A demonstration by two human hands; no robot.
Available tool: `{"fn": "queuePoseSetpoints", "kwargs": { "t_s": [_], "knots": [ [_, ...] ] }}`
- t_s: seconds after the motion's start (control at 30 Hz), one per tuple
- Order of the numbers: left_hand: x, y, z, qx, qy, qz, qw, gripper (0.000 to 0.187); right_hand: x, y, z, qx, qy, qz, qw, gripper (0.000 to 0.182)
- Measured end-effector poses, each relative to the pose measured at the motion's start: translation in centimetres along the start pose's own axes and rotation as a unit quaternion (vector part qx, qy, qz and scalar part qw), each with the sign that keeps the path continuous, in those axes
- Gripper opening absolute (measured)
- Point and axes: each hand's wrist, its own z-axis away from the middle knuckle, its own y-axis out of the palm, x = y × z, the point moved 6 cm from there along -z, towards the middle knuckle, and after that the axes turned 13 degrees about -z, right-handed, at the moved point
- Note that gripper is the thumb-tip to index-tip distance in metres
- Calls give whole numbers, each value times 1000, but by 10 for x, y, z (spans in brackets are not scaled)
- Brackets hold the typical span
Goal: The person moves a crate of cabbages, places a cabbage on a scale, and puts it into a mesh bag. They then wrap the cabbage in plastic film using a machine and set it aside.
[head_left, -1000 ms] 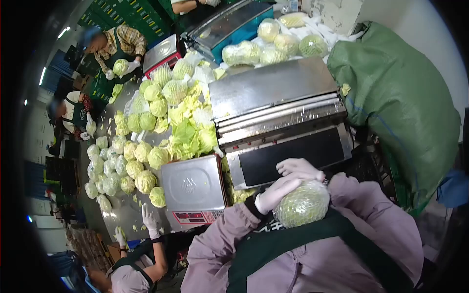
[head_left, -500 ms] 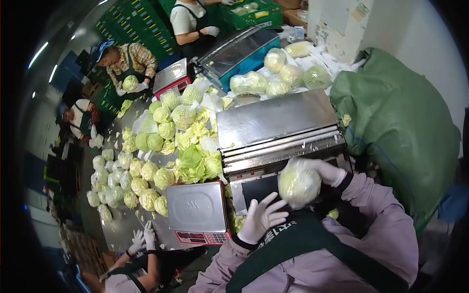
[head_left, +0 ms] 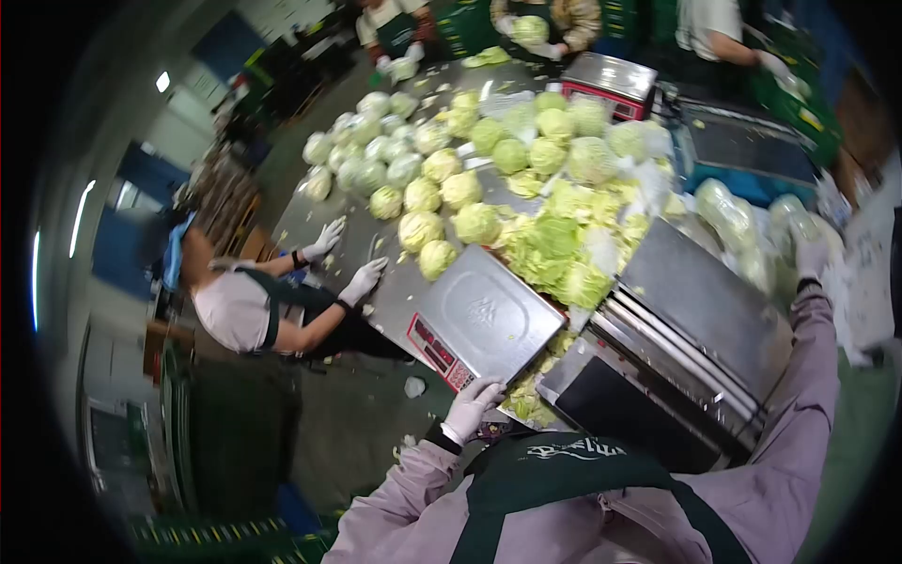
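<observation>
My left hand (head_left: 473,406), in a white glove, rests at the front corner of the digital scale (head_left: 489,315), fingers loosely stretched onto its edge and holding nothing. At the far right, my gloved right hand (head_left: 812,254) is stretched out beside the wrapping machine. Its fingers are on a film-wrapped cabbage (head_left: 791,222), partly blurred, next to other wrapped cabbages (head_left: 728,214). Between my arms sits the wrapping machine (head_left: 705,296) with its steel top and rollers.
Loose cabbage leaves (head_left: 559,240) lie behind the scale. Several bare cabbages (head_left: 420,230), wrapped ones (head_left: 362,174) and netted ones (head_left: 592,160) cover the table. A co-worker (head_left: 254,301) leans at the left edge, gloved hands on the table. Other people stand across it, near a second scale (head_left: 611,85).
My view has swung left. My right hand has carried the wrapped cabbage from before my chest out to the wrapped pile. My left hand has moved to the scale's corner.
</observation>
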Motion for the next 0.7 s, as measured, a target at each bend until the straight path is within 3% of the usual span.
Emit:
{"fn": "queuePoseSetpoints", "kwargs": {
  "t_s": [0.07, 0.13, 0.17, 0.23, 0.27, 0.37, 0.43, 0.5, 0.57, 0.63, 0.67, 0.7],
  "knots": [
    [4, -25, -4, -66, 18, -12, 998, 29, -35, 28, -13, -27, -36, 168, 985, 68],
    [-3, -52, -13, -119, 32, -28, 992, 28, -36, 53, -5, 50, -75, 220, 971, 74],
    [-14, -65, -19, -144, 31, -42, 988, 28, -42, 61, -4, 60, -80, 213, 972, 74],
    [-41, -94, -36, -213, 39, -142, 966, 30, -47, 73, -3, 70, -199, 193, 958, 72],
    [-46, -112, -53, -219, 38, -148, 964, 31, -60, 76, -4, 74, -199, 193, 958, 72],
    [-93, -135, -113, -239, 61, -104, 964, 40, -91, 67, 2, 127, -132, 110, 977, 65],
    [-109, -146, -177, -233, 85, -132, 960, 52, -96, 53, 15, 211, -27, 24, 977, 55],
    [-137, -145, -246, -267, 138, -265, 916, 67, -56, 23, 53, 167, 43, -128, 977, 46],
    [-145, -136, -317, -230, 181, -344, 892, 93, -29, -5, 82, 199, 103, -125, 967, 43],
    [-162, -116, -340, -278, 42, -505, 816, 114, 22, -37, 115, 203, 10, 0, 979, 42],
    [-155, -114, -360, -238, -15, -536, 810, 128, 50, -48, 133, 196, 47, -19, 979, 43],
    [-153, -113, -370, -237, -39, -579, 779, 124, 71, -58, 150, 187, 84, -38, 978, 43]
  ]
}}
